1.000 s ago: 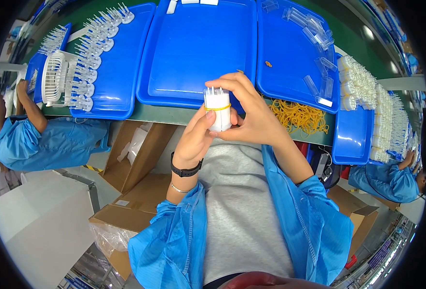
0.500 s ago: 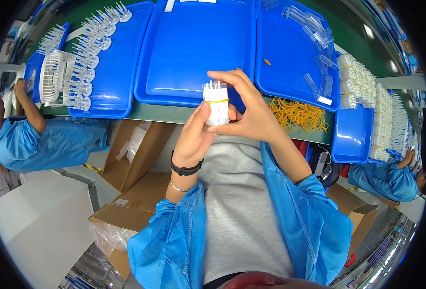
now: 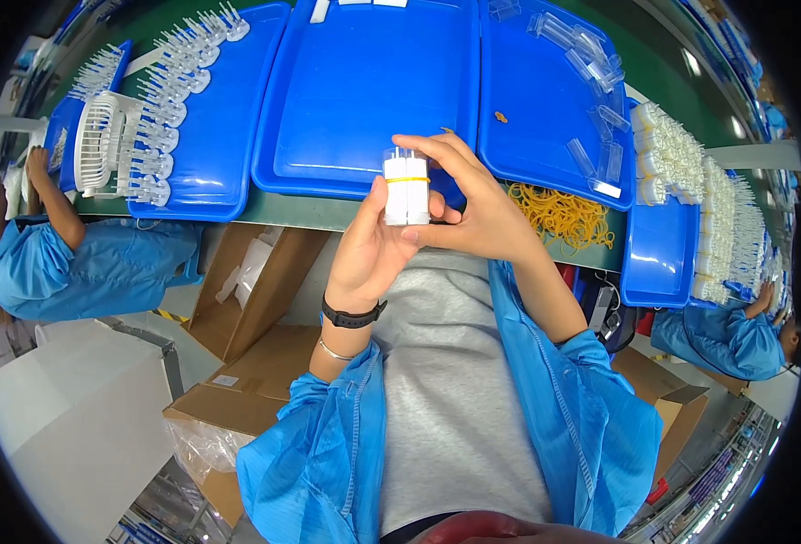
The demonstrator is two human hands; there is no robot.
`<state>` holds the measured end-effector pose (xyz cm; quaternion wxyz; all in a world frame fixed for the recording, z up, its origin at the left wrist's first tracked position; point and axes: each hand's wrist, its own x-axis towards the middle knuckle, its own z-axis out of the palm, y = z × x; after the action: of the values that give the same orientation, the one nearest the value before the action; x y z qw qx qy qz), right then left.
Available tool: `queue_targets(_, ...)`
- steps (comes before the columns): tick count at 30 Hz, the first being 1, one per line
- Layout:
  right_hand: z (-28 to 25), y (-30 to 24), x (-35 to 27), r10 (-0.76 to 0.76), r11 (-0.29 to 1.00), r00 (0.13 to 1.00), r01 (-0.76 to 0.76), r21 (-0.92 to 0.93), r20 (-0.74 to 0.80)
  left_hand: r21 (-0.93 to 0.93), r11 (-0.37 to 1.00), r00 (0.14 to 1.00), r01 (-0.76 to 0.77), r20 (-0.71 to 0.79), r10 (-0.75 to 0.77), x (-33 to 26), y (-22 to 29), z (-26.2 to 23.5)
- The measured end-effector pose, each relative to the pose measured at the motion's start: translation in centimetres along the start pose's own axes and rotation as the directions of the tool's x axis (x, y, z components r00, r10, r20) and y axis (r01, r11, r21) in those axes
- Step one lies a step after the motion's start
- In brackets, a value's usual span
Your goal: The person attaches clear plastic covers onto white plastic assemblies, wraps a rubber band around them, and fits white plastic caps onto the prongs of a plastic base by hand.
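Observation:
Between both hands, in front of my chest, is an upright white cylindrical bundle (image 3: pixel 407 198) with a yellow rubber band around its middle. Clear, thin-walled parts show at its top and bottom, and a vertical seam runs down its front. My left hand (image 3: pixel 371 238) grips the lower left side, thumb along the edge. From the right, my right hand (image 3: pixel 473 195) wraps it, index finger at the top rim and thumb at the base. A heap of yellow rubber bands (image 3: pixel 559 216) lies at the table edge, to the right of my right hand.
A large blue tray (image 3: pixel 373 100) lies ahead. The right blue tray (image 3: pixel 532 127) holds clear tubes (image 3: pixel 586 59); the left blue tray (image 3: pixel 223 136) has rows of pronged clear pieces (image 3: pixel 165 113). White bundles (image 3: pixel 668 150) stand at far right. Cardboard boxes (image 3: pixel 246 363) sit below. Co-workers flank the table.
The bundle has been turned and tilted slightly in my hands, so its band now looks level and its clear top shows differently. My left thumb has slid up a little.

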<state>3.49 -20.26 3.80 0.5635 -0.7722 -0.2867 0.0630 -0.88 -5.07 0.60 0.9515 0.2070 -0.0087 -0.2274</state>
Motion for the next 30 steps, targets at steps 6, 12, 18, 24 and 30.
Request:
queue_targets(6, -1.3, -0.4, -0.7, -0.063, 0.990, 0.998, 0.062, -0.127, 0.002, 0.002, 1.000, 1.000, -0.015, -0.018, 0.015, -0.1, -0.7, 0.6)
queue_targets(12, -3.1, -2.3, -3.2, -0.099, 0.978, 0.995, 0.095, -0.184, -0.012, 0.294, 0.954, 0.995, -0.058, -0.058, 0.078, -0.7, -1.9, 2.8)
queue_targets(18, -5.7, -3.2, -7.1, 0.033, 0.992, 0.988, -0.013, 0.125, -0.154, 0.760, 0.623, 0.981, -0.183, 0.180, 0.069, 0.2, -3.6, 3.9)
queue_targets(24, -14.2, -2.5, -13.2, -0.226, 0.900, 0.499, -0.223, -0.376, -0.836, 0.464, 0.574, 0.666, -0.675, 0.718, 0.203, -3.2, 3.1, 4.7)
queue_targets(30, -20.4, 2.3, -20.6, 0.030, 0.672, 0.418, -0.680, -0.291, -0.908, 0.213, 0.726, -0.318, -0.654, 0.794, -0.519, -5.6, 13.0, 10.5)
